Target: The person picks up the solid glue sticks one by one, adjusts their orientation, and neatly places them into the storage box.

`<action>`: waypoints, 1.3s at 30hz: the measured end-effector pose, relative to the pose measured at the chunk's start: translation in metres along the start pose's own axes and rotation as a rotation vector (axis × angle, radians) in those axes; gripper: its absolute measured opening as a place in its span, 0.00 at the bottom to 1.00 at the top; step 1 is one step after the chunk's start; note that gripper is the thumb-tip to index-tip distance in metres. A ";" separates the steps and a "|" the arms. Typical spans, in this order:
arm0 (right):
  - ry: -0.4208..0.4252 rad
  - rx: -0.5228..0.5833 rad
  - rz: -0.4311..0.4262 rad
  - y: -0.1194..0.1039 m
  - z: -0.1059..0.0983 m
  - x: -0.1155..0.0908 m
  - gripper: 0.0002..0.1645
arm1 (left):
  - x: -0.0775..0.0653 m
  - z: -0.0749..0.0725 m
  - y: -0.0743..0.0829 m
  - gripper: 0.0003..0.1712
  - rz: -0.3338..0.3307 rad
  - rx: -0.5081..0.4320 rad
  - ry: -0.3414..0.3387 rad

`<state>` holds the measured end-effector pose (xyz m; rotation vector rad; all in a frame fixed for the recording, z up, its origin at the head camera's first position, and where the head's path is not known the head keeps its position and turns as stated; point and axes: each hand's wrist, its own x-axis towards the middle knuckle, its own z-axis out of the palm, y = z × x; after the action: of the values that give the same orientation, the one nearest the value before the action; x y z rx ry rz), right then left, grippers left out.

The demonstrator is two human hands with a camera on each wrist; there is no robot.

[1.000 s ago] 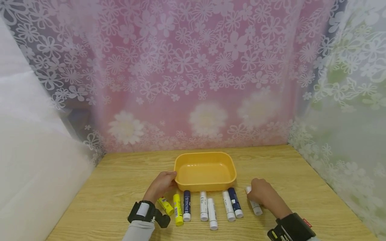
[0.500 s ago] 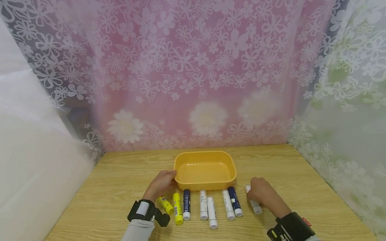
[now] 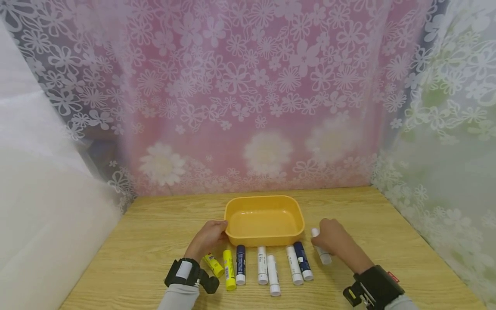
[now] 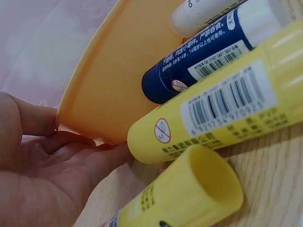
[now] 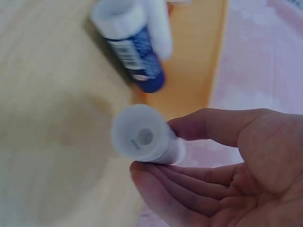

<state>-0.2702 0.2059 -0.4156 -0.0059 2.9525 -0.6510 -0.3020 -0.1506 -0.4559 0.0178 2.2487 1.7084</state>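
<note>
At the left end of a yellow plastic tray (image 3: 265,240), my left hand (image 3: 208,237) grips the wall. The left wrist view has its thumb (image 4: 35,118) at the rim and the other fingers lower down. My right hand (image 3: 335,241) pinches a white glue stick (image 5: 142,135) between thumb and fingers, right of the tray. In front of the tray lie two yellow glue sticks (image 3: 229,270), two navy ones (image 3: 240,265) and several white ones (image 3: 273,275). One of the yellow ones (image 4: 184,194) is beside my left hand.
The wooden table (image 3: 155,241) carries everything. A pink flowered curtain (image 3: 248,129) hangs behind it, with pale sheeting (image 3: 445,181) on the right and white sheeting (image 3: 46,181) on the left.
My right hand has moved up and slightly left with the white glue stick, which has come off its earlier spot. The left hand and the tray stay put.
</note>
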 end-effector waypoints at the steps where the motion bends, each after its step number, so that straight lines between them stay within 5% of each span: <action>1: 0.009 -0.007 -0.007 -0.004 -0.004 0.002 0.12 | 0.000 0.000 0.000 0.29 0.002 -0.001 0.000; 8: 0.035 -0.068 -0.070 -0.036 -0.028 0.016 0.13 | 0.001 0.000 0.000 0.29 0.009 0.007 0.007; 15: 0.033 -0.061 -0.146 -0.068 -0.031 0.032 0.20 | 0.002 -0.001 -0.002 0.28 0.014 0.002 -0.001; 22: 0.041 0.031 -0.231 -0.094 -0.023 0.050 0.26 | 0.001 0.000 -0.004 0.28 0.003 0.001 0.005; 27: 0.056 0.075 -0.266 -0.115 -0.010 0.058 0.08 | 0.001 0.000 -0.004 0.28 0.003 -0.009 0.004; 32: 0.077 0.081 -0.280 -0.135 0.000 0.064 0.09 | 0.000 0.000 -0.003 0.28 0.017 -0.012 -0.003; 35: 0.067 0.056 -0.261 -0.146 0.006 0.068 0.23 | 0.000 0.000 -0.003 0.28 0.026 -0.006 -0.005; 39: 0.072 0.074 -0.240 -0.159 0.016 0.072 0.26 | 0.000 -0.002 -0.003 0.28 0.037 0.001 -0.007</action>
<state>-0.3432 0.0527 -0.3719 -0.3422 3.0221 -0.8055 -0.3022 -0.1530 -0.4583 0.0662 2.2571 1.7235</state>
